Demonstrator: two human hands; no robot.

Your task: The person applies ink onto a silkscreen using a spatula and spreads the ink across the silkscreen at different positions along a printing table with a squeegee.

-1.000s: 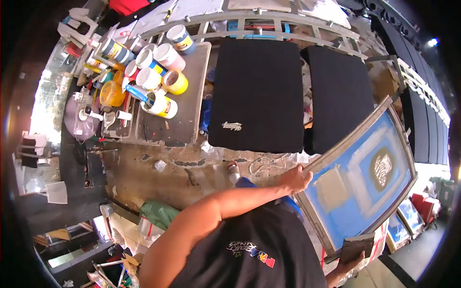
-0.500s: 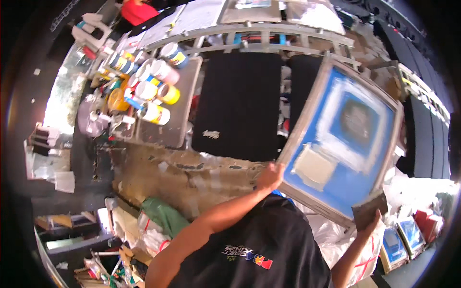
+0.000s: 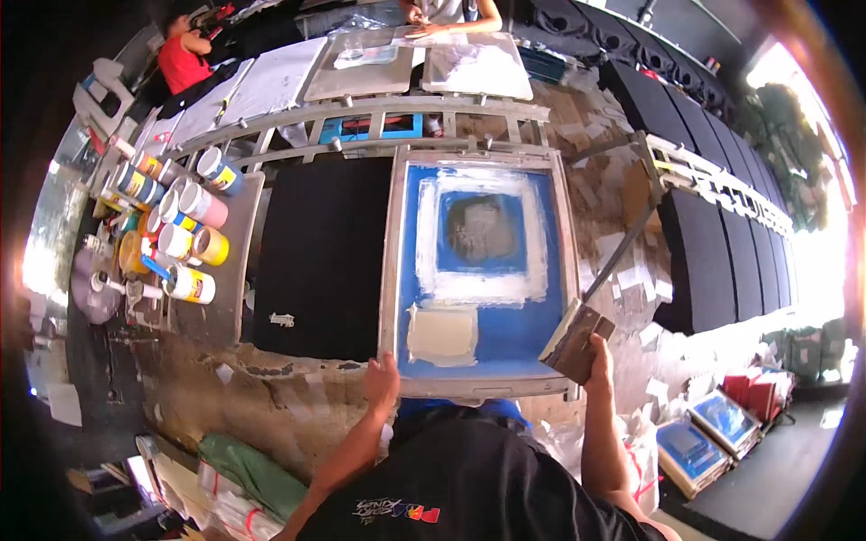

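Observation:
A screen-printing frame (image 3: 478,334) with blue mesh, pale tape and a grey oval lies flat in front of me, over the right-hand black platen. My left hand (image 3: 383,386) grips its lower left corner. My right hand (image 3: 597,361) holds a dark squeegee (image 3: 575,335) with a light blade at the frame's lower right corner. Left of the frame is a black platen (image 3: 320,243) with a small white print. Farther left, several paint tubs (image 3: 205,206) crowd a grey board (image 3: 244,288).
Metal rails (image 3: 352,113) cross behind. Two people (image 3: 185,56) (image 3: 446,13) are at the back tables. More black platens (image 3: 699,252) line the right. More screen frames (image 3: 690,451) lean at lower right, near bagged bundles (image 3: 248,469) and paper scraps on the floor.
The screen frame has swung from a tilted position at my right to squarely in front of me, covering the right-hand platen. Both hands moved with it, the squeegee still in my right.

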